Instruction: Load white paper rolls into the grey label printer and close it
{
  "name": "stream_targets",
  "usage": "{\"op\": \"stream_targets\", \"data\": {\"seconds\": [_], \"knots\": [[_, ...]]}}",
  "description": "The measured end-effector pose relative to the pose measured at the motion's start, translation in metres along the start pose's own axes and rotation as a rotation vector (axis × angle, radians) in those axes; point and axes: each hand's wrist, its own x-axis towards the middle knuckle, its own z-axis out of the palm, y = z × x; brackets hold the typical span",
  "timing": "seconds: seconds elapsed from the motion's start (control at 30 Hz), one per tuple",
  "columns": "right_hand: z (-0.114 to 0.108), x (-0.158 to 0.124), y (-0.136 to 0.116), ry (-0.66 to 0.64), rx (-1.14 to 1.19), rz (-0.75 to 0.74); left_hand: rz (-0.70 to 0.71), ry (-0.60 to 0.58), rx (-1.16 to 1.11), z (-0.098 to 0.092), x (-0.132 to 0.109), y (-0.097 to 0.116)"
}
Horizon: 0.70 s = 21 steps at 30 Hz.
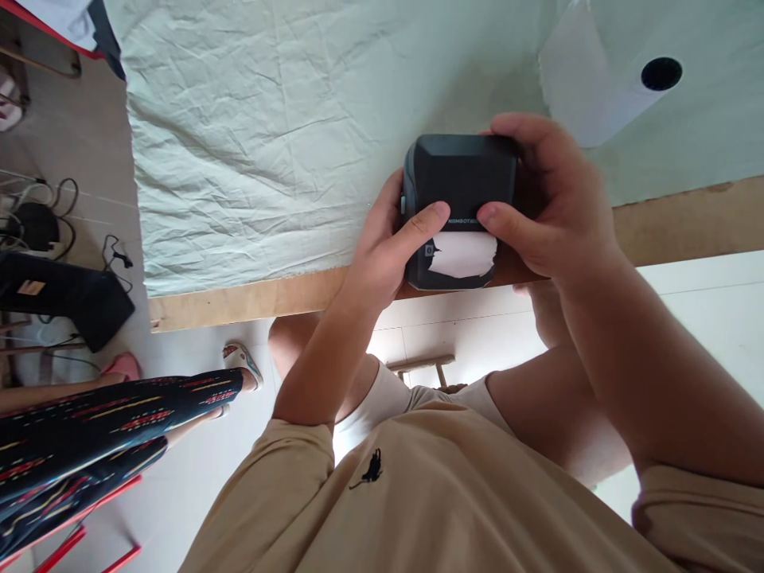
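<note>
Printer (465, 179), black, is at the near edge of the table (239, 306); whether it rests on the wood or is held just above it, I cannot tell. Most of the tabletop lies under a wrinkled pale cloth (251, 151). Left of the table is another person, wearing dark patterned clothes (119, 414). On the cloth, just beyond the right hand (564, 207), is a white roll (609, 95) with a dark round opening at its end. That hand grips the printer's right side, thumb on the upper face; the left hand (385, 239) grips the opposite side, its thumb on the face too. Torn-edged white paper (464, 255) shows below the thumbs. Between them is small lettering (461, 221), partly covered.
</note>
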Motion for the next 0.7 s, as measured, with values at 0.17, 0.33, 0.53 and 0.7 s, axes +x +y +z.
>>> {"op": "stream_targets", "data": {"seconds": [0.17, 0.33, 0.53, 0.7], "knots": [[0.004, 0.001, -0.001, -0.005, 0.016, -0.017, 0.012, -0.085, -0.007, -0.004, 0.003, -0.002], [0.006, 0.002, -0.006, 0.005, 0.020, -0.048, -0.023, -0.004, -0.048, 0.001, 0.002, -0.002], [0.007, 0.001, -0.011, -0.014, 0.043, -0.072, 0.096, -0.050, -0.084, 0.006, -0.002, -0.002], [0.007, -0.003, -0.016, 0.128, -0.070, -0.050, 0.095, 0.005, -0.106, -0.003, 0.002, -0.007]]}}
